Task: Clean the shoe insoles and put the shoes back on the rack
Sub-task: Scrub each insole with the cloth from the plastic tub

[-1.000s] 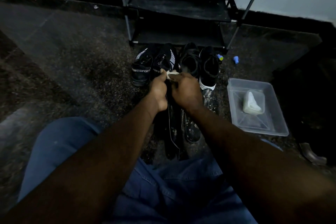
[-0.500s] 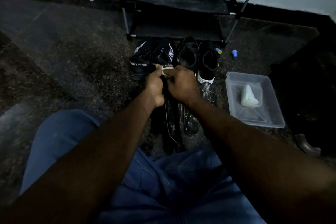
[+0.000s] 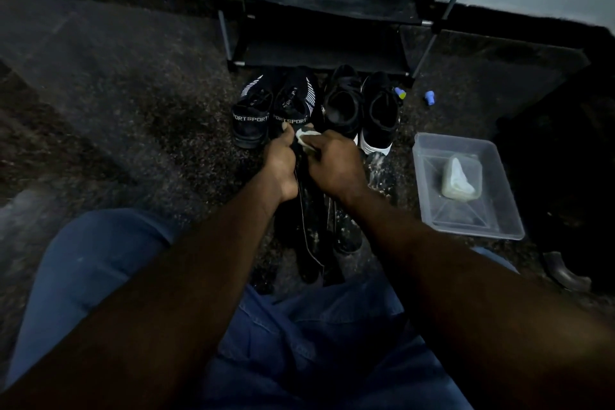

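At frame centre a long dark insole (image 3: 312, 236) is gripped by the left hand (image 3: 281, 160), and a pale crumpled cloth (image 3: 307, 139) is pinched onto it by the right hand (image 3: 336, 165). Wiping is judged unfinished; the four black shoes (image 3: 344, 106) are yet to be returned to the black metal rack (image 3: 316, 3).

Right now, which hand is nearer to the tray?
Right. The right hand, holding a cloth, is left of the tray; the left hand, gripping an insole, lies farther left.
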The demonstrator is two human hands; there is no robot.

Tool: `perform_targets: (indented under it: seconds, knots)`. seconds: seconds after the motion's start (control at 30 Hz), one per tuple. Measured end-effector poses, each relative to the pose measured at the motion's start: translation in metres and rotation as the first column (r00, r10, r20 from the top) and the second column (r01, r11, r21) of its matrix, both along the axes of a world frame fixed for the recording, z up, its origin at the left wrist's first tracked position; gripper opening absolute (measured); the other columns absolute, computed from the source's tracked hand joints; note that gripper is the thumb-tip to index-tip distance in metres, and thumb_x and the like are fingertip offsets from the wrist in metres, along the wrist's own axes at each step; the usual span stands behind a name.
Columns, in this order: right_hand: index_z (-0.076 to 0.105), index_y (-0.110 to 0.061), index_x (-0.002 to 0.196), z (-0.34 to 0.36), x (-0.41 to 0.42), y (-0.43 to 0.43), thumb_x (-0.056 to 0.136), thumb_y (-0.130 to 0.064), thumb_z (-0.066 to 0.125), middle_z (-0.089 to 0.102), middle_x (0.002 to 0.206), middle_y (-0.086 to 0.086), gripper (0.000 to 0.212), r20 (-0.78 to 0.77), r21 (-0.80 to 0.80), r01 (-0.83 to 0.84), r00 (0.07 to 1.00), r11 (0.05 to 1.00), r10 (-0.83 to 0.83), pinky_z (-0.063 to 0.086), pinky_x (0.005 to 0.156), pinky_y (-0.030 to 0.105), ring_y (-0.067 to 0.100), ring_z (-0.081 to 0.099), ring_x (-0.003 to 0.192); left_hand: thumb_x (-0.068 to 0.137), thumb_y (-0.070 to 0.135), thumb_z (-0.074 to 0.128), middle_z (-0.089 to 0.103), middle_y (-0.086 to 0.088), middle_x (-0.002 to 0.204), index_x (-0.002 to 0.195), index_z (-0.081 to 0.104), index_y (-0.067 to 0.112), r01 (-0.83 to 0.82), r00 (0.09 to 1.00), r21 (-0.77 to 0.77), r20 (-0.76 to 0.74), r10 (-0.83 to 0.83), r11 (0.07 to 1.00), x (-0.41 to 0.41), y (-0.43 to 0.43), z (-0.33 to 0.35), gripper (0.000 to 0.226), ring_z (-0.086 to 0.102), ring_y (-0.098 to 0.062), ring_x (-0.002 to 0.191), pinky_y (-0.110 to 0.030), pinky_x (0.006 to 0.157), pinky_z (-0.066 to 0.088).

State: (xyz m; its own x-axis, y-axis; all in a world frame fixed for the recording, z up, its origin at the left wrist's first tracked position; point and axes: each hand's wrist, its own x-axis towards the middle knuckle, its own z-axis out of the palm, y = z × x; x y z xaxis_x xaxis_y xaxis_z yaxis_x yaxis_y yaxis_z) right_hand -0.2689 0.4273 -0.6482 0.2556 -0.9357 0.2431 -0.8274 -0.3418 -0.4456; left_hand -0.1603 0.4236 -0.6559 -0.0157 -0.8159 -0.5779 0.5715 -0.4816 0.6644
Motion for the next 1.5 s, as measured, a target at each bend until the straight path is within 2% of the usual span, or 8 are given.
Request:
perform_targets:
  seconds: [0.43, 0.53, 0.63, 0.77, 1.0, 1.23, 1.37, 1.5]
  knots:
    - [0.073, -0.021, 0.116, -0.023, -0.003, -0.043, 0.081, -0.017, 0.061, 0.07, 0.099, 0.013, 0.038, 0.068, 0.071, 0.011, 0.998, 0.997, -0.016, 0.053, 0.076, 0.035, 0.035, 0.067, 0.09, 0.105, 0.061, 0.035, 0.075, -0.011, 0.116, 0.134, 0.067, 0.017, -0.026, 0.999, 0.021, -0.031, 0.027, 0.999, -0.005, -0.035, -0.025, 0.062, 0.071, -0.027, 0.101, -0.038, 0.084, 0.057]
    - [0.071, -0.017, 0.111, -0.029, -0.007, -0.061, 0.076, -0.019, 0.056, 0.071, 0.099, 0.013, 0.038, 0.101, 0.074, -0.012, 0.995, 0.997, 0.005, 0.056, 0.078, 0.039, 0.035, 0.067, 0.091, 0.105, 0.06, 0.037, 0.077, -0.012, 0.106, 0.12, 0.072, 0.013, -0.041, 0.999, 0.035, -0.001, 0.042, 0.999, -0.01, -0.048, -0.033, 0.061, 0.074, -0.025, 0.089, -0.036, 0.077, 0.058]
    - [0.071, -0.013, 0.108, -0.036, -0.014, -0.079, 0.077, -0.015, 0.061, 0.073, 0.099, 0.012, 0.033, 0.115, 0.055, -0.054, 0.992, 0.997, 0.047, 0.054, 0.077, 0.035, 0.033, 0.067, 0.091, 0.106, 0.059, 0.035, 0.078, -0.013, 0.099, 0.106, 0.071, 0.012, -0.051, 0.998, 0.043, -0.026, 0.053, 0.998, -0.013, -0.061, -0.04, 0.059, 0.075, -0.024, 0.082, -0.038, 0.076, 0.056]
    - [0.071, -0.012, 0.102, -0.043, -0.017, -0.105, 0.078, -0.014, 0.064, 0.073, 0.097, 0.008, 0.025, 0.14, 0.061, -0.134, 0.982, 0.989, 0.124, 0.051, 0.077, 0.031, 0.027, 0.068, 0.091, 0.105, 0.061, 0.033, 0.076, -0.014, 0.105, 0.111, 0.071, 0.013, -0.069, 0.998, 0.039, 0.01, 0.069, 0.997, -0.014, -0.078, -0.045, 0.062, 0.073, -0.027, 0.095, -0.038, 0.081, 0.056]
    - [0.069, -0.01, 0.092, -0.025, -0.034, -0.107, 0.077, -0.012, 0.064, 0.07, 0.093, 0.011, 0.016, 0.143, 0.132, -0.212, 0.971, 0.968, 0.193, 0.047, 0.071, 0.029, 0.031, 0.066, 0.088, 0.108, 0.053, 0.031, 0.078, -0.012, 0.096, 0.111, 0.067, 0.009, -0.153, 0.986, 0.077, -0.052, 0.157, 0.985, -0.037, -0.082, -0.026, 0.056, 0.077, -0.023, 0.085, -0.037, 0.08, 0.054]
    - [0.068, -0.019, 0.101, 0.014, -0.054, -0.056, 0.08, -0.021, 0.059, 0.072, 0.101, 0.01, 0.023, 0.106, 0.104, -0.108, 0.99, 0.989, 0.097, 0.056, 0.075, 0.04, 0.036, 0.068, 0.093, 0.106, 0.056, 0.036, 0.069, -0.012, 0.116, 0.117, 0.068, 0.012, -0.083, 0.993, -0.008, -0.084, 0.082, 0.997, -0.054, -0.055, 0.007, 0.055, 0.066, -0.027, 0.105, -0.042, 0.107, 0.047]
    - [0.07, -0.021, 0.113, 0.032, -0.042, -0.019, 0.083, -0.02, 0.066, 0.074, 0.106, 0.013, 0.03, 0.074, 0.083, 0.007, 0.997, 0.997, -0.013, 0.057, 0.081, 0.04, 0.037, 0.068, 0.099, 0.106, 0.058, 0.033, 0.076, -0.01, 0.099, 0.109, 0.071, 0.014, -0.001, 0.998, -0.022, -0.062, 0.0, 1.0, -0.044, -0.024, 0.018, 0.058, 0.069, -0.027, 0.094, -0.037, 0.082, 0.055]
    - [0.066, -0.014, 0.118, 0.042, -0.006, -0.024, 0.085, -0.021, 0.066, 0.073, 0.109, 0.016, 0.033, 0.043, 0.093, 0.013, 0.999, 0.996, -0.017, 0.054, 0.083, 0.038, 0.038, 0.067, 0.102, 0.104, 0.06, 0.038, 0.075, -0.016, 0.111, 0.115, 0.071, 0.011, -0.007, 1.0, -0.016, -0.03, 0.006, 1.0, -0.006, -0.016, 0.024, 0.06, 0.069, -0.032, 0.1, -0.04, 0.083, 0.056]
